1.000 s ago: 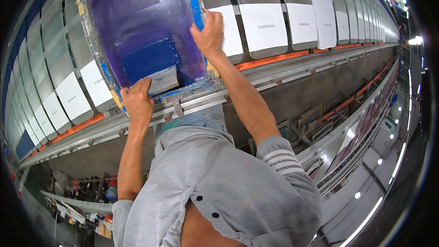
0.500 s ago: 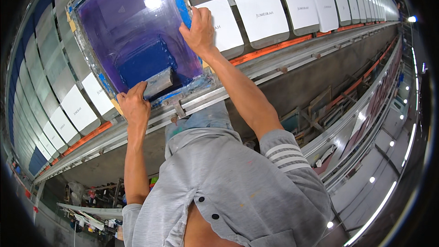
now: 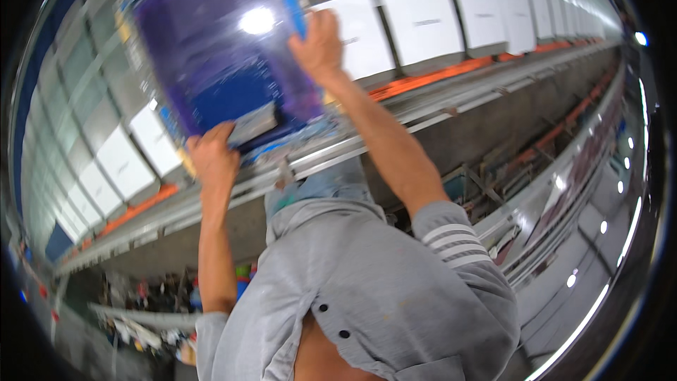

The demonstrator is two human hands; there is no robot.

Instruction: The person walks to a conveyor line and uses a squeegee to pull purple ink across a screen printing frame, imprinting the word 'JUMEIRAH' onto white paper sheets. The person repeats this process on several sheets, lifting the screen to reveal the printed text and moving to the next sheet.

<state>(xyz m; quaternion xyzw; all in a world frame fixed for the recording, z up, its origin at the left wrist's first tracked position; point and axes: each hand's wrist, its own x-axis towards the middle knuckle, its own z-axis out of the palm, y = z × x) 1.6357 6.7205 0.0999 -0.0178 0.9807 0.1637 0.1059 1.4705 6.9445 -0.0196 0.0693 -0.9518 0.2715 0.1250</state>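
Observation:
A screen-printing frame [image 3: 183,28] with a purple mesh and blue-taped edges lies tilted over the long table. Dark blue ink [image 3: 229,95] covers the mesh's near part. A flat grey squeegee [image 3: 255,125] rests at the near end of the ink. My left hand [image 3: 215,159] is closed on the frame's near left corner, beside the squeegee's left end; whether its fingers touch the squeegee is unclear. Farther up, my right hand [image 3: 321,48] grips the frame's right edge, thumb toward the mesh. Motion blurs both hands somewhat.
White printed sheets lie on grey boards in a row, to the right [image 3: 417,25] and left [image 3: 125,162] of the frame. A metal rail [image 3: 416,123] with an orange strip [image 3: 430,79] runs along the table's near edge. Another long table stands behind me, at right.
The whole view has shifted slightly rightward and blurred, with frame, hands and sheets moving together in it. Both hands keep their hold on the frame, and the squeegee stays in the same spot on it.

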